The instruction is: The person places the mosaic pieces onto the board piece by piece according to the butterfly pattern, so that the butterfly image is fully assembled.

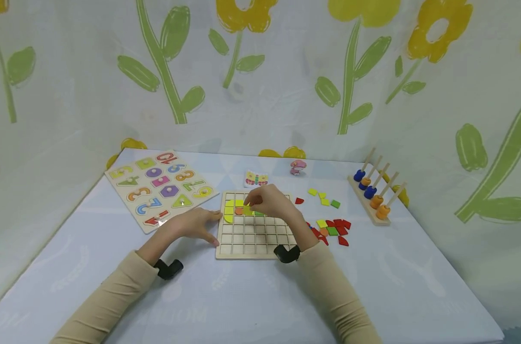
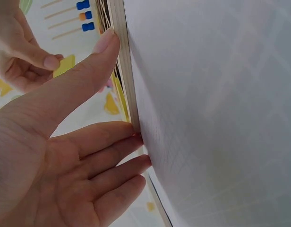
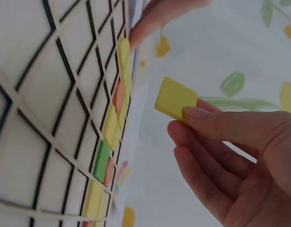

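A wooden grid board (image 1: 243, 242) lies on the table with several yellow tiles in its upper left cells. Over those upper rows, my right hand (image 1: 269, 200) pinches a yellow square tile (image 3: 175, 99) between thumb and fingers; in the right wrist view the tile is held apart from the board. A green tile (image 3: 102, 161) and an orange piece (image 3: 118, 96) sit in the grid among the yellow ones. My left hand (image 1: 196, 223) touches the board's left edge, thumb and fingers spread and fairly straight. The right hand hides part of the upper grid.
Loose red pieces (image 1: 341, 230), with yellow and green ones, lie right of the board. A number puzzle (image 1: 129, 196) is at the left, a peg stacker (image 1: 374, 210) at the right. Behind the board are a pattern card (image 1: 256, 178) and a small pink figurine (image 1: 298, 166).
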Available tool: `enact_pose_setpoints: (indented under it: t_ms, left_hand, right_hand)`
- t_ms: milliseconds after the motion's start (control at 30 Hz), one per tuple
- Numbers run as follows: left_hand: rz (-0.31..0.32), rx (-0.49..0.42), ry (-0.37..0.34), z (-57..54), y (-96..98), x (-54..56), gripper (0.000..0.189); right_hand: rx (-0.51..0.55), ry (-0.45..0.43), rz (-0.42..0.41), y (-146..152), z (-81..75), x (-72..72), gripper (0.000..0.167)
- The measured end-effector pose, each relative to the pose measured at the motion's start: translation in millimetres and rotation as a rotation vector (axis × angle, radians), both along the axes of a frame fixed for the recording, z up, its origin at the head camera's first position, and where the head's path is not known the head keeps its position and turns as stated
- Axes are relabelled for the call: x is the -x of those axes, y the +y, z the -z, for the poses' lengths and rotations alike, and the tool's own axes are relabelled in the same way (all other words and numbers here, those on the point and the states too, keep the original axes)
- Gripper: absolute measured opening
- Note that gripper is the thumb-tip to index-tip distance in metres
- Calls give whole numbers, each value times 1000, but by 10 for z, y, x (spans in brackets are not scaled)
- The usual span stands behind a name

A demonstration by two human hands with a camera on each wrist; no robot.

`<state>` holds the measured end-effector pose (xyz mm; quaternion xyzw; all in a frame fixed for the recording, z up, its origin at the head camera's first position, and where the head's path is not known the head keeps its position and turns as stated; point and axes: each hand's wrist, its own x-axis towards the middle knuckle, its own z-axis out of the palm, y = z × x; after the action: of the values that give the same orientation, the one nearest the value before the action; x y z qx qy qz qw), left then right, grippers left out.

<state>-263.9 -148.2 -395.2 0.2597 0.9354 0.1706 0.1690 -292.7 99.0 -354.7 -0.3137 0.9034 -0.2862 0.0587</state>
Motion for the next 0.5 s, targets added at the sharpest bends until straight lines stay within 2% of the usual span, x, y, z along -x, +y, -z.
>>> enact_pose_setpoints:
  t_ms: [233,500]
  left_hand:
    - [-8,4,-2,0,6,-4,89]
    - [-2,4,-3,-8,-3,6,88]
  right_hand:
    - [-8,-18,-21,-97,148,-16,16]
    - [-36,13,-28,-205,273,-6,18]
